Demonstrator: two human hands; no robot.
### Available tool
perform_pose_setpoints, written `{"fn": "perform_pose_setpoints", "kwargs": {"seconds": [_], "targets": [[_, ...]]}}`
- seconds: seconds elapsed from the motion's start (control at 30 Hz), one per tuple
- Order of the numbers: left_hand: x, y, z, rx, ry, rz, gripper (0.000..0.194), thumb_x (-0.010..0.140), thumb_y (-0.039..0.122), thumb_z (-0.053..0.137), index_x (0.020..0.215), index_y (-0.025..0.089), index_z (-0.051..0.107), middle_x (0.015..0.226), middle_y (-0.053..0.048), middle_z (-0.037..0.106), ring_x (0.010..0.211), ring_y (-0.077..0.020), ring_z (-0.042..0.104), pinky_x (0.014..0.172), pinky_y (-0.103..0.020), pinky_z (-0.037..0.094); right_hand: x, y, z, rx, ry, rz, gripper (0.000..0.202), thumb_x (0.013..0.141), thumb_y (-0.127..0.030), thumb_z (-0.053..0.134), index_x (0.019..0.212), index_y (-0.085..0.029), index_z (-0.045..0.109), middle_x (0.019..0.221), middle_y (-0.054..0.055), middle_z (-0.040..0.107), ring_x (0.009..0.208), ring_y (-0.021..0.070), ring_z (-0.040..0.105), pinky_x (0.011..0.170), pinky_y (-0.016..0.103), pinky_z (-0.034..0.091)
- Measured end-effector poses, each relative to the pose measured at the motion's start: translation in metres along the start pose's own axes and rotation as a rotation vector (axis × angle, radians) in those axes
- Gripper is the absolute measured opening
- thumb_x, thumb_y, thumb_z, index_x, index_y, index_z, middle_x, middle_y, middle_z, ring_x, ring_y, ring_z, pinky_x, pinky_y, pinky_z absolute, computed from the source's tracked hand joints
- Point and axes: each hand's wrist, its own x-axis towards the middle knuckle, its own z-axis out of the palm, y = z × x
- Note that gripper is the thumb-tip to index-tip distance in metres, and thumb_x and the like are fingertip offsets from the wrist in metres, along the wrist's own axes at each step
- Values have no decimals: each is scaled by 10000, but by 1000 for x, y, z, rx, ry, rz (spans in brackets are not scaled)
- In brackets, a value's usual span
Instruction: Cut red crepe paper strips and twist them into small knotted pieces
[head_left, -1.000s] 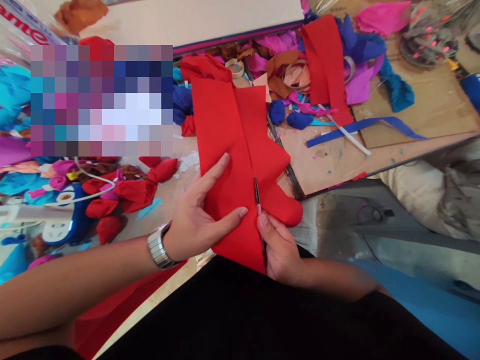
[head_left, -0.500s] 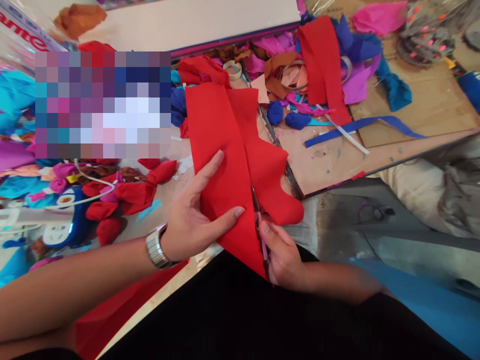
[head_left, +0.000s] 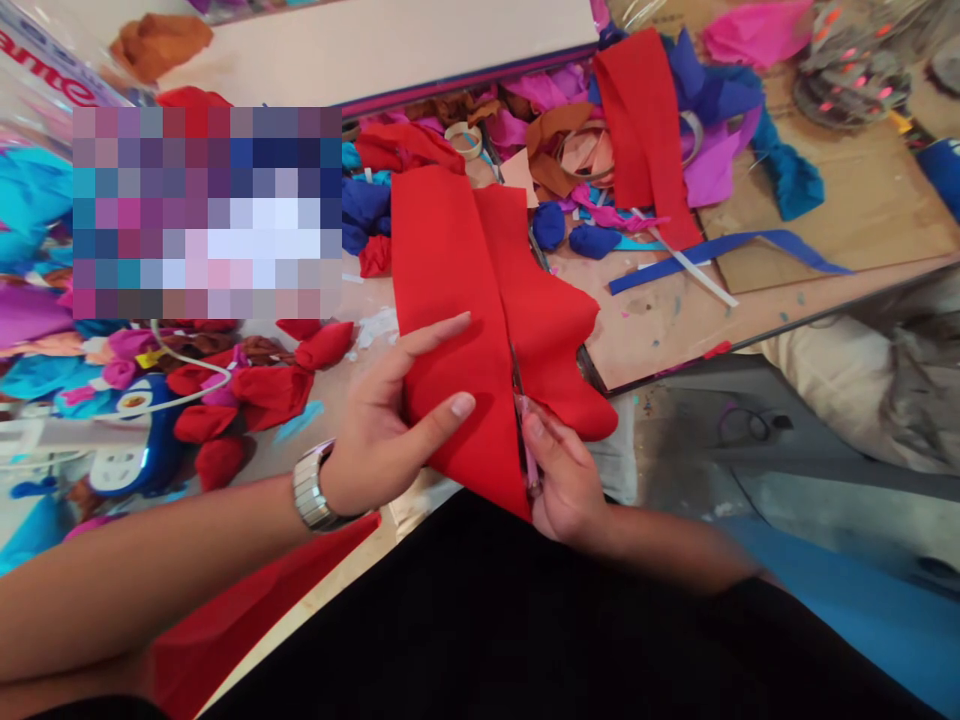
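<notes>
The red cloth (head_left: 450,260) lies to the left of the blue strip (head_left: 651,270), with its near end reaching closer to the camera than that strip. The right hand (head_left: 568,482), nearer the camera than the blue strip, is closed around the scissors (head_left: 531,462), their blades at the slit. The left hand (head_left: 382,430), on the side away from the blue strip, rests thumb and forefinger on the cloth; whether its hidden fingers pinch it from beneath cannot be told. Clean cutting here seems to call for steady tension, blades in line with the slit and left fingertips clear of them.

Compared with half a second ago, cloth, scissors and right hand sit slightly closer to the blue strip, and the left thumb and forefinger have drawn nearer each other.
</notes>
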Motion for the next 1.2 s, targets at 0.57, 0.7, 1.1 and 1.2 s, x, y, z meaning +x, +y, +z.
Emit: {"fn": "perform_pose_setpoints", "kwargs": {"seconds": [0.57, 0.7, 1.1, 1.2], "targets": [[14, -6, 0, -1, -8, -55, 598, 874, 446, 891, 1428, 282, 736, 1426, -83, 760, 1320, -339, 734, 1197, -545, 597, -8, 8, -14, -106, -42, -35, 413, 908, -637, 809, 1134, -292, 782, 795, -22, 661, 690, 142, 574, 673, 265, 535], [12, -4, -1, 14, -5, -13, 625, 880, 394, 892, 1464, 260, 714, 1449, -77, 745, 1304, -326, 747, 1166, -501, 628, -7, 9, -10, -64, 22, -51, 417, 881, -642, 833, 1124, -304, 806, 784, -15, 687, 846, 176, 676, 834, 294, 591], [8, -5, 1, 11, 14, -9, 732, 884, 423, 890, 1549, 247, 639, 1552, -87, 666, 1395, -317, 690, 1240, -492, 556, -7, 5, -6, 1, -43, -17, 453, 892, -654, 819, 1156, -287, 804, 1106, 35, 824, 1110, 227, 760, 1017, 372, 611], [7, -5, 2, 10, 19, -24, 748, 871, 413, 903, 1549, 235, 641, 1561, -95, 660, 1418, -325, 671, 1252, -475, 544, -8, 2, -5, 21, -93, -9, 408, 928, -621, 799, 1169, -291, 795, 1151, 38, 829, 1168, 235, 758, 1049, 384, 613]]}}
